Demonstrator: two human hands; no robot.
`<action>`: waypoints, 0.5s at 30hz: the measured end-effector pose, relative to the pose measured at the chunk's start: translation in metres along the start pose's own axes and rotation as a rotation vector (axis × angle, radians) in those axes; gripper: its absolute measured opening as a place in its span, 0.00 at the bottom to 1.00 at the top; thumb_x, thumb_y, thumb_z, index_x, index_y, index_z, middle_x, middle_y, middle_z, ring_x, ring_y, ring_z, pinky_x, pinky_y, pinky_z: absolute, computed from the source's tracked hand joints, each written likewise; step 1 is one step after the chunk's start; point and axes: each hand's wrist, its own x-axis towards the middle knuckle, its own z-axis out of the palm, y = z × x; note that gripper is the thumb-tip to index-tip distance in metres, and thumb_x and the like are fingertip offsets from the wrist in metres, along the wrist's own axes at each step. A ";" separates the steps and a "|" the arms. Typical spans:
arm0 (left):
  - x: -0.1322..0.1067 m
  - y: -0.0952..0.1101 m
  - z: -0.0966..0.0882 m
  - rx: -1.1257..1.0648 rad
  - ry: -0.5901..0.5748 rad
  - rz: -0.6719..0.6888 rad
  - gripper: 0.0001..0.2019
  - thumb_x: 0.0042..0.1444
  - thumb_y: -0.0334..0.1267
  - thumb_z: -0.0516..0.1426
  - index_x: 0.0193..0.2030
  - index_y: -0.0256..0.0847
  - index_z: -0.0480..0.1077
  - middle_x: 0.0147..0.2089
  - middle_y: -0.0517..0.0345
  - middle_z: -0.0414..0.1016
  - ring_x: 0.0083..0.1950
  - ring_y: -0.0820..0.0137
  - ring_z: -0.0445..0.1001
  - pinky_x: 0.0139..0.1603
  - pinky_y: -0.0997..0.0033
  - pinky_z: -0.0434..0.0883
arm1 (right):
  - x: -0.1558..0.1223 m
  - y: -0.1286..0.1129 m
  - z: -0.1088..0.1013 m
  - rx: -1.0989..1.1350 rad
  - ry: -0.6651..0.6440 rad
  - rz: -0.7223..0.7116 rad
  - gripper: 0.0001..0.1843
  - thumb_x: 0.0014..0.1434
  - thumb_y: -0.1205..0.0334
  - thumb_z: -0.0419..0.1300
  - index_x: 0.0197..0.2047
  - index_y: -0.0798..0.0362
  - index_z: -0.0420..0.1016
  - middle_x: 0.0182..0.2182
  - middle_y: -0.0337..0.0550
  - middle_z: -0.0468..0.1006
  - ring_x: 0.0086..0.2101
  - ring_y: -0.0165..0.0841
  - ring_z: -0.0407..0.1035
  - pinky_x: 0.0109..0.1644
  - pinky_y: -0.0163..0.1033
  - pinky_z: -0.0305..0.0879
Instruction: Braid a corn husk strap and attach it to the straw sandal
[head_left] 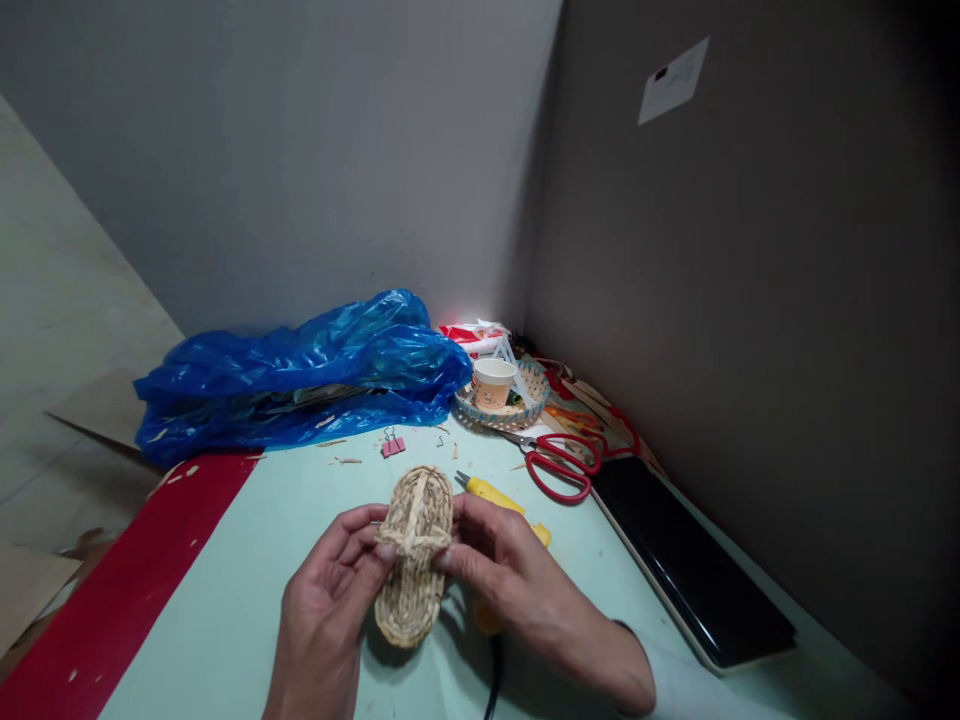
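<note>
Our left hand [330, 585] and right hand [521, 570] pinch the woven sandal [412, 565]. We see red scissors [564, 480] on the surface [292, 495].

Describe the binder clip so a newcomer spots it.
Find the big blue plastic bag at the back of the table. Between it and the straw slipper lies the clip. It's small and pink with wire handles, unlike the pale scraps nearby.
</note>
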 end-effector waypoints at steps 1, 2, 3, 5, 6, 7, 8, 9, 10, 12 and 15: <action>0.000 -0.001 -0.002 0.018 -0.004 0.017 0.20 0.47 0.42 0.68 0.46 0.41 0.71 0.41 0.55 0.80 0.44 0.63 0.79 0.40 0.75 0.74 | 0.000 0.000 0.000 -0.010 0.002 -0.014 0.13 0.62 0.52 0.60 0.43 0.53 0.76 0.33 0.41 0.74 0.35 0.33 0.67 0.43 0.38 0.65; 0.000 -0.001 -0.003 0.036 -0.005 0.035 0.20 0.48 0.43 0.68 0.46 0.41 0.71 0.42 0.55 0.80 0.44 0.63 0.79 0.39 0.75 0.74 | 0.000 0.000 0.000 -0.023 0.000 -0.030 0.13 0.62 0.53 0.60 0.43 0.53 0.76 0.33 0.41 0.74 0.35 0.33 0.67 0.42 0.38 0.64; 0.000 -0.001 -0.003 0.056 -0.006 0.049 0.19 0.49 0.44 0.67 0.46 0.41 0.71 0.42 0.55 0.80 0.45 0.63 0.79 0.40 0.74 0.74 | 0.000 0.000 0.000 -0.040 0.001 -0.048 0.12 0.63 0.54 0.59 0.43 0.53 0.76 0.33 0.41 0.75 0.36 0.33 0.68 0.42 0.37 0.64; -0.003 0.000 -0.001 0.084 -0.007 0.077 0.19 0.50 0.46 0.67 0.46 0.42 0.70 0.44 0.54 0.79 0.47 0.61 0.78 0.42 0.73 0.74 | 0.000 0.000 -0.001 -0.087 0.008 -0.080 0.11 0.64 0.55 0.59 0.43 0.53 0.76 0.34 0.42 0.76 0.36 0.34 0.69 0.42 0.38 0.64; -0.005 0.001 0.002 0.091 -0.003 0.098 0.20 0.49 0.46 0.67 0.47 0.43 0.70 0.46 0.54 0.79 0.49 0.60 0.77 0.44 0.72 0.74 | 0.000 -0.001 -0.001 -0.115 0.018 -0.091 0.11 0.64 0.56 0.58 0.44 0.53 0.76 0.35 0.42 0.76 0.37 0.34 0.69 0.43 0.38 0.65; -0.007 0.003 0.006 0.093 0.006 0.122 0.21 0.49 0.46 0.67 0.48 0.45 0.70 0.48 0.54 0.79 0.52 0.59 0.76 0.47 0.72 0.74 | -0.001 -0.001 -0.002 -0.144 0.031 -0.103 0.10 0.64 0.57 0.57 0.44 0.52 0.75 0.35 0.42 0.76 0.37 0.35 0.69 0.43 0.38 0.65; -0.009 0.005 0.010 0.088 0.018 0.150 0.22 0.48 0.46 0.67 0.49 0.46 0.70 0.51 0.54 0.78 0.54 0.58 0.75 0.49 0.71 0.73 | -0.001 -0.001 -0.002 -0.175 0.044 -0.120 0.10 0.65 0.58 0.57 0.45 0.52 0.75 0.36 0.43 0.76 0.38 0.35 0.70 0.44 0.39 0.65; -0.010 0.006 0.014 0.081 0.030 0.174 0.23 0.47 0.47 0.66 0.50 0.47 0.70 0.53 0.54 0.77 0.56 0.56 0.73 0.50 0.71 0.73 | -0.001 -0.002 -0.002 -0.213 0.060 -0.144 0.09 0.65 0.59 0.55 0.44 0.52 0.74 0.37 0.43 0.77 0.38 0.35 0.70 0.44 0.39 0.65; -0.012 0.008 0.017 0.074 0.043 0.190 0.24 0.47 0.48 0.65 0.51 0.47 0.71 0.56 0.54 0.76 0.58 0.55 0.72 0.50 0.70 0.74 | -0.002 -0.002 -0.003 -0.256 0.077 -0.171 0.09 0.65 0.60 0.54 0.43 0.52 0.73 0.37 0.43 0.76 0.38 0.35 0.70 0.44 0.38 0.65; -0.012 0.011 0.020 0.074 0.069 0.197 0.22 0.47 0.50 0.64 0.49 0.48 0.72 0.61 0.55 0.73 0.60 0.52 0.70 0.48 0.70 0.75 | -0.003 -0.003 -0.002 -0.354 0.108 -0.217 0.07 0.65 0.62 0.53 0.40 0.52 0.72 0.35 0.42 0.76 0.36 0.34 0.69 0.41 0.37 0.64; -0.010 0.016 0.015 0.099 0.109 0.224 0.17 0.49 0.50 0.63 0.45 0.50 0.75 0.64 0.59 0.69 0.63 0.53 0.68 0.50 0.70 0.73 | -0.004 -0.004 -0.001 -0.488 0.130 -0.212 0.04 0.63 0.65 0.55 0.36 0.52 0.69 0.32 0.40 0.75 0.32 0.32 0.67 0.37 0.35 0.61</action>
